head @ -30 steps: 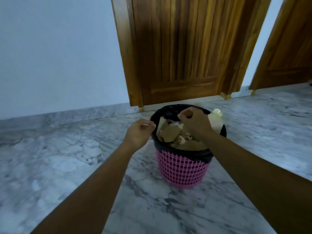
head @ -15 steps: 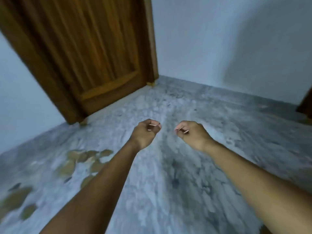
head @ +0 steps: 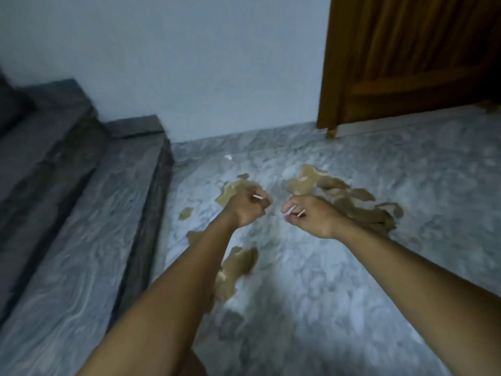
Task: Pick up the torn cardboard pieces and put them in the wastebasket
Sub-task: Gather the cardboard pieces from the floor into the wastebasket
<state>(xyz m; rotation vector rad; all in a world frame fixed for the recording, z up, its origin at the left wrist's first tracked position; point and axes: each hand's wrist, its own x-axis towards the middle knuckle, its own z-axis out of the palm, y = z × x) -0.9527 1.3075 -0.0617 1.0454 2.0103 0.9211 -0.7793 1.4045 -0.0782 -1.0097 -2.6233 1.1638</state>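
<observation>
In the head view, the person is holding both arms out over a gray marble floor (head: 339,280). The left hand (head: 245,206) is curling into a loose fist, and the right hand (head: 311,215) is curling in too. It is too blurry to tell if either hand is holding anything.

Torn cardboard pieces (head: 349,202) are lying scattered on the floor. The biggest heap is sitting just past the right hand. A second clump (head: 235,270) is lying beside the left forearm, and small bits are lying near the left hand. The wastebasket is not showing here.

Gray stone steps (head: 89,213) are rising on the left. A brown wooden door (head: 412,58) is standing at the top right, next to a pale wall (head: 189,63).
</observation>
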